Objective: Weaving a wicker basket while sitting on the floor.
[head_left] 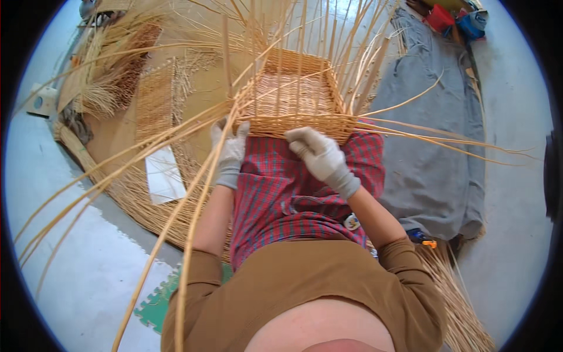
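Many long canes [186, 265] stick out left, some over a white sheet [165, 180]. From far off, I see the gloved left hand [231, 150] at the near left corner of the basket [284, 124]; I can't tell if it grips. The basket sits by the lap [272, 176]. At its near wall, the gloved right hand [321, 157] is curled; I can't tell if it holds anything. Grey cloth [428, 176] lies right.

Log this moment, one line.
left hand: gloved, at near-left corner of basket, grip unclear | right hand: gloved, at near wall, grip unclear | stakes: upright | loose canes: trailing left and right | plaid cloth: over lap
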`<state>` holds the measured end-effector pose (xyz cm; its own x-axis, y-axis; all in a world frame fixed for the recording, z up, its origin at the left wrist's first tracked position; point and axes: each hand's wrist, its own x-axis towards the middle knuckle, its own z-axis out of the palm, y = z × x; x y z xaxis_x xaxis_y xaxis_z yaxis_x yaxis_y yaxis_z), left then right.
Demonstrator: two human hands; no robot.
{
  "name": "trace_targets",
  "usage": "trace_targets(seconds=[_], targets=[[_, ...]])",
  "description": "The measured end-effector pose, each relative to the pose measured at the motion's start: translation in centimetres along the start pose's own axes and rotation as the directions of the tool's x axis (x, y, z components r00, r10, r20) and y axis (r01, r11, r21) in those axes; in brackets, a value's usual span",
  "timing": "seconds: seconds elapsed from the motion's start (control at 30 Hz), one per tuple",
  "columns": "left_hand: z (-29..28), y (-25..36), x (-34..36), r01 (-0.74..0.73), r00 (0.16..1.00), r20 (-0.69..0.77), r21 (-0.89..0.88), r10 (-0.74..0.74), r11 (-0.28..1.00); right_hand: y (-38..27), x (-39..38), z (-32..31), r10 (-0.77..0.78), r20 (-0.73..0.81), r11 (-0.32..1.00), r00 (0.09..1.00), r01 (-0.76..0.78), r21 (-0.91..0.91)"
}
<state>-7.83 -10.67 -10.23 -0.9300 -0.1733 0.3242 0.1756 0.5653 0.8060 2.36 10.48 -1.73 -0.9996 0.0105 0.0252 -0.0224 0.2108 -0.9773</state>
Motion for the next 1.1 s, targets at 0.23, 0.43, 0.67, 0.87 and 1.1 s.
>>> trace_targets(seconds=[0.23, 0.43, 0.67, 0.87, 1.1], targets=[[-2.0, 1.7, 0.0, 0.15, 0.983, 0.139, -0.247, -0.118, 0.957, 1.2, 12.5, 9.2, 0.214, -0.308, 0.964, 0.927, -0.252, -0.089], [0.0, -0.4, 0.2, 0.104, 0.97, 0.239, -0.258, -0.041, 0.96, 10.2, 22.9, 7.8, 0.682, -0.562, 0.705, 0.468, -0.626, 0.334], [-3.7, -12.0, 3.1, -0.412, 0.851, 0.464, 0.298, 0.247, 0.861, 0.8, 22.0, 10.4, 0.022, -0.33, 1.0, 0.944, -0.018, 0.015], [-2.6, -5.7, 4.7, -0.486, 0.748, 0.638, 0.342, 0.181, 0.804, -5.5, 22.1, 5.9, -0.153, -0.156, 0.987, 0.976, 0.145, -0.063], [-2.8, -9.4, 4.1, -0.045, 0.82, 0.544, -0.254, 0.181, 0.966, -15.2, 18.1, 8.1, -0.612, -0.354, 0.786, 0.707, 0.595, -0.169]])
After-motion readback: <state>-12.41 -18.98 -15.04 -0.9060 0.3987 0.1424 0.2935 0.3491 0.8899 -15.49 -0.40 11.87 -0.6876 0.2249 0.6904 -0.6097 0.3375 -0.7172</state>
